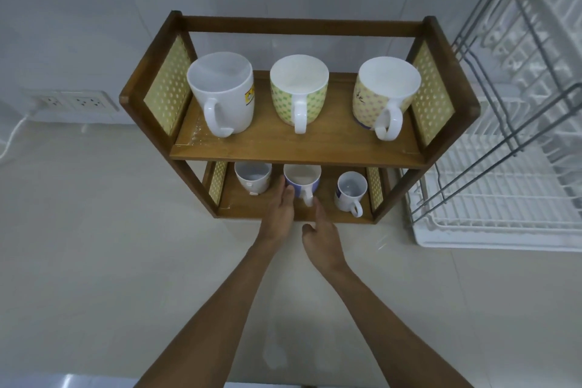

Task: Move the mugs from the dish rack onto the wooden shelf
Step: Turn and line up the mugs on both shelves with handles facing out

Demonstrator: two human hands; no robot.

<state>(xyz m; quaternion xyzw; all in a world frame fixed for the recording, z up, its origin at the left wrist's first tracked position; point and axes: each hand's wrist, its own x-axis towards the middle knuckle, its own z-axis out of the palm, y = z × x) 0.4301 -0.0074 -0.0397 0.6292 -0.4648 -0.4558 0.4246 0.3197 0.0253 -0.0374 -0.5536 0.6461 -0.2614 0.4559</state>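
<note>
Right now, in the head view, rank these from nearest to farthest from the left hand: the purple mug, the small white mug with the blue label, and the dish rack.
1. Purple mug: lower shelf, middle, touching the left hand's fingers.
2. Small white mug: lower shelf, right end.
3. Dish rack: on the counter, right of the shelf.

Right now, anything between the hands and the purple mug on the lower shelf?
Nothing visible. The left hand already touches the left side of the purple mug, and the right hand sits just in front of its handle. The neighbouring white mug and small white mug stand clear to either side.
</note>
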